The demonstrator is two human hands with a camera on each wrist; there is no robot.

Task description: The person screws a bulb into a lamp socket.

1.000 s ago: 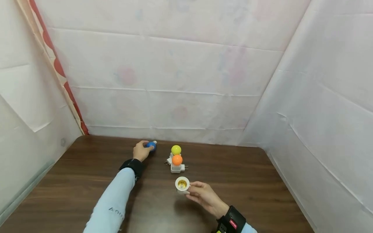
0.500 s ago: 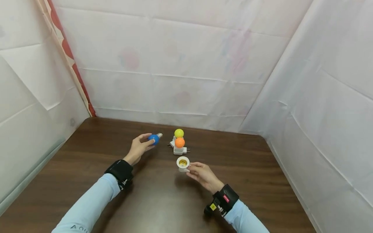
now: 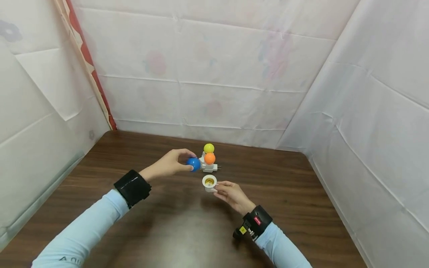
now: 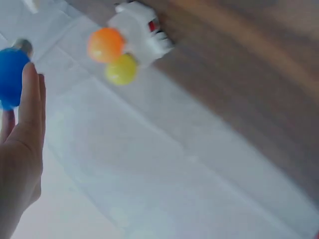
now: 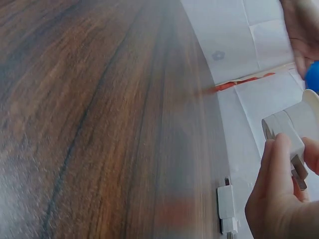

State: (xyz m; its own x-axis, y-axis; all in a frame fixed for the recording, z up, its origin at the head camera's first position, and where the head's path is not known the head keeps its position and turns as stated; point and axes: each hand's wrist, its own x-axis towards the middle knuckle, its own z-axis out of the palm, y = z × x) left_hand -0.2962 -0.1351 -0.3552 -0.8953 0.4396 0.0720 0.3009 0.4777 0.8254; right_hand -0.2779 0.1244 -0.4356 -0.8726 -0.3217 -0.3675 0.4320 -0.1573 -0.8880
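My left hand (image 3: 172, 162) pinches a blue light bulb (image 3: 193, 164) by its round globe, the metal screw base pointing right. Below it, my right hand (image 3: 234, 196) grips a white plug-in lamp socket (image 3: 209, 183) by its side, its brass-coloured opening facing up. Bulb and socket are a small gap apart. In the right wrist view the socket (image 5: 289, 124) shows its flat metal prongs between the fingers. The left wrist view has the blue bulb (image 4: 12, 77) at its left edge, partly cut off.
Just behind the hands, an orange bulb (image 3: 209, 158) and a yellow bulb (image 3: 209, 148) stand in white plug-in sockets (image 3: 210, 168) on the brown wooden table (image 3: 288, 193). White sheeting (image 3: 201, 74) closes off the back and both sides.
My left hand has lifted the blue bulb from the table's far side and brought it right, toward the socket. My right hand keeps holding the socket; the head view has tilted.
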